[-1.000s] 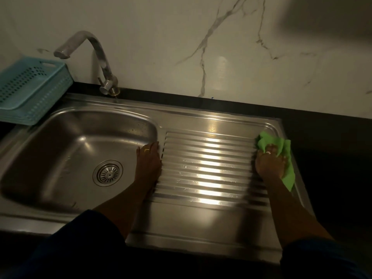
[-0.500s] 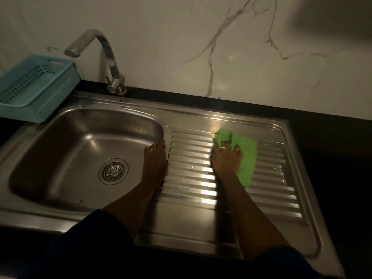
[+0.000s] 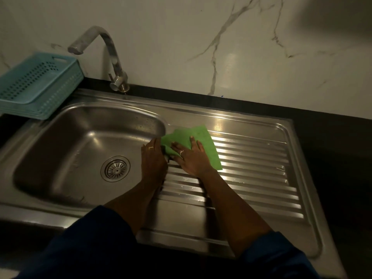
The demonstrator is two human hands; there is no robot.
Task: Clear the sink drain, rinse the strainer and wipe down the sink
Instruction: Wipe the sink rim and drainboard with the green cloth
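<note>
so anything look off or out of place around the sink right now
Nothing stands out. The strainer sits level in the sink, the green cloth lies under the right hand on the drainboard, and only a few water streaks show on its ridges.

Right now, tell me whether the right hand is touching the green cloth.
Touching. The head view shows the right hand lying flat on the green cloth, fingers straight across it.

teal perforated basket: far left | curved tap: just right of basket | countertop: black | wall: white, grey-veined
</note>
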